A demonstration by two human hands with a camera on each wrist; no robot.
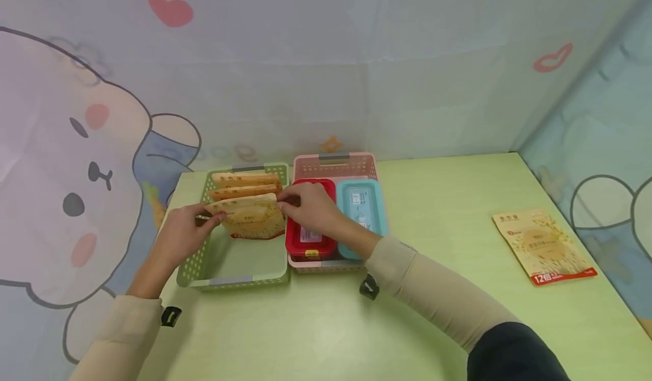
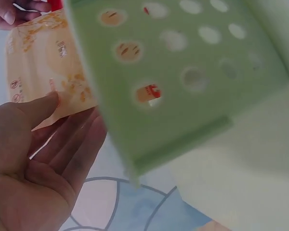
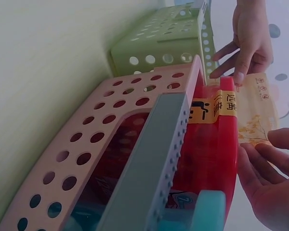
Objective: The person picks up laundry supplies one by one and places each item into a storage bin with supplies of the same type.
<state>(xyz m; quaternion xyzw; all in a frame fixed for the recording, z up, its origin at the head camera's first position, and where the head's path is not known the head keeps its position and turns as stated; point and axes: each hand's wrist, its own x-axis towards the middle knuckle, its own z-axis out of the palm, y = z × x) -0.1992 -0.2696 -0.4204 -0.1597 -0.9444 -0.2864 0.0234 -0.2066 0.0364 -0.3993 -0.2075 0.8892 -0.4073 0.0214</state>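
Observation:
Both hands hold one cream-and-yellow packet [image 1: 252, 217] upright inside the green basket [image 1: 234, 281]. My left hand [image 1: 184, 235] pinches its left edge, thumb on the near face in the left wrist view. At the opposite top corner, my right hand [image 1: 313, 206] pinches the packet between thumb and fingers, reaching across the red container. Two similar packets [image 1: 244, 192] stand behind it in the basket's back part. The packet's red lower edge sits low in the basket.
A pink basket [image 1: 333, 163] adjoins the green one, holding a red container [image 1: 322, 188] and a light-blue container [image 1: 374, 211]. Another packet [image 1: 542, 248] lies flat on the green table [image 1: 438, 211] at the right. A printed curtain [image 1: 438, 109] hangs behind.

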